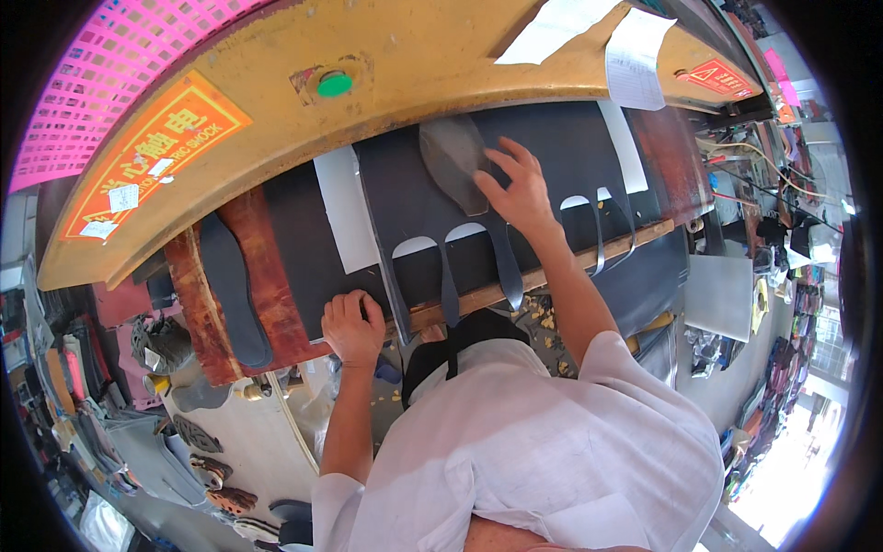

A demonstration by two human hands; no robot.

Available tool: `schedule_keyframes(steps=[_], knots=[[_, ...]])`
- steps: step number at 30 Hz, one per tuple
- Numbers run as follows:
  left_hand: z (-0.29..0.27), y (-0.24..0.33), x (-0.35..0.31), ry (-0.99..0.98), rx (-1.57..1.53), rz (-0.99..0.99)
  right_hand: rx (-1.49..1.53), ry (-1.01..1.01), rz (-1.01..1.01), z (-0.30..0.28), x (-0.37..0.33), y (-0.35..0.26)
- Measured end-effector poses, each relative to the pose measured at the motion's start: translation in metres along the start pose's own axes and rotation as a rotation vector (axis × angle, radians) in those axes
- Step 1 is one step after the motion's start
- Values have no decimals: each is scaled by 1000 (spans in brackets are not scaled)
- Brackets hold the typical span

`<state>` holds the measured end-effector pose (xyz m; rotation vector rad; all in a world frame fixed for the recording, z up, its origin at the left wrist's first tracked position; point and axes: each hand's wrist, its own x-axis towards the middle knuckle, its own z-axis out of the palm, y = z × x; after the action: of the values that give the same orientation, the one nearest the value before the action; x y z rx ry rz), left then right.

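A black sheet lies across the work table, with sole-shaped cutouts along its near edge and narrow strips between them. On it sits a brownish-grey sole-shaped piece, narrow end toward me. My right hand is over the sheet at this piece's right side, fingers apart; its thumb overlaps the piece's edge, and I cannot tell whether it touches. At the sheet's near edge, left of the cutouts, my left hand rests with its fingers curled in. Its palm is hidden, and no object shows in it.
A yellow machine beam with a green button arches over the table's far side. A dark sole lies on the reddish board at left. A wooden rail runs along the near edge. Yellow scraps litter the floor.
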<state>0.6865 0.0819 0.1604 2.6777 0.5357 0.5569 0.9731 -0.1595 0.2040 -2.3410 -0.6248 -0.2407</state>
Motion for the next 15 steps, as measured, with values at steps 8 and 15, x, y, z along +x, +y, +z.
schedule_keyframes(steps=[8, 15], knots=[[33, -24, 84, 144, 1, 48, 250, 5, 162, -49, 1, 36], [73, -55, 168, 150, 137, -106, 334, 615, 465, -142, 121, 131]])
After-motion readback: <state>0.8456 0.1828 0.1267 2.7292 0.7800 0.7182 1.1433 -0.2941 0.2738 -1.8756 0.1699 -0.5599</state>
